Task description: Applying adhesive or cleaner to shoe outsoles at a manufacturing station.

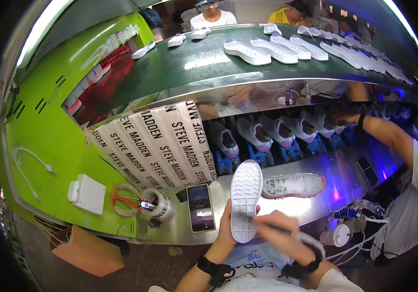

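My left hand (225, 225) grips a white shoe sole (246, 197) by its lower left edge. The sole stands nearly upright over the bench's front edge, its wavy and gridded tread facing me. Against the sole's lower right side is my right hand (282, 232), blurred, with its fingers drawn together; what they hold, if anything, cannot be made out. A second sole (294, 186), with a pale hollow face and a reddish rim, lies flat on the metal bench just beyond my hands. Left of the held sole lies a phone (201, 208) with its screen lit.
A printed white box (153, 146) stands at the left, near a tub (156, 204) and red-handled scissors (121, 198). Shoe uppers (282, 130) line a lower track; white soles (248, 52) lie on the green conveyor (189, 65). A co-worker's arm (389, 136) reaches in from the right.
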